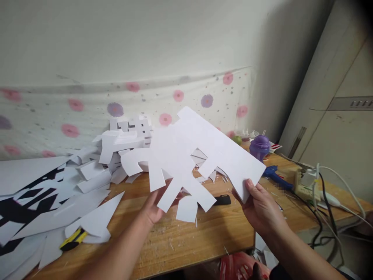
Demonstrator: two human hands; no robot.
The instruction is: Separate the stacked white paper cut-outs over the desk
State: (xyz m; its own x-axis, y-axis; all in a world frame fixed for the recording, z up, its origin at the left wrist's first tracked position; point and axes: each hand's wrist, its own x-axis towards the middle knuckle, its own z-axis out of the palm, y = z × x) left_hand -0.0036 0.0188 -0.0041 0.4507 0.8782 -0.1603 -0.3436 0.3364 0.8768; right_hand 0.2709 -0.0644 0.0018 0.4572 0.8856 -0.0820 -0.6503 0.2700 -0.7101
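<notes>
A large white cut-out sheet (201, 155) with several tabs and notches is held flat above the wooden table (204, 233). My left hand (153, 208) supports it from below at its lower left tabs. At the lower right corner my right hand (260, 206) pinches the sheet, thumb on top. The sheet hides part of the table behind it.
A heap of white cut pieces (122, 144) and offcut sheets (43, 202) fills the left side. A yellow-black utility knife (72, 239) lies front left, a black object (223, 200) under the sheet. A purple container (259, 147), blue glue gun (275, 175) and power strip with cables (305, 186) sit right.
</notes>
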